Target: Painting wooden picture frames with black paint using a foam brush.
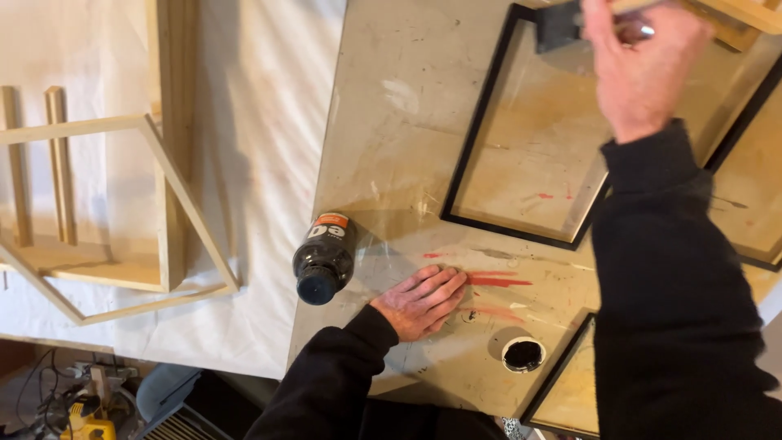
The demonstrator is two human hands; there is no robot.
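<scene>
The brush [570, 23] sits at the top of the view, its dark foam head pressed on the top rail of a black frame [472, 155] that lies flat on the board [391, 122], so the rail faces up to take paint. The right hand [639, 65] grips the brush's pale wooden handle, fingers curled round it, arm stretched well forward. The left hand [422, 300] lies open and flat on the board near its front edge, holding nothing; it looks like a brace for the long reach. Just left of it stands a dark bottle [323, 259], uncapped. Its cap [523, 354] lies near the front edge, turned up and holding black paint, within easy reach for dipping. More black frames [562, 375] lie at the board's edges. Bare wooden frames [163, 187] rest apart on the white sheet [261, 122] to the left.
</scene>
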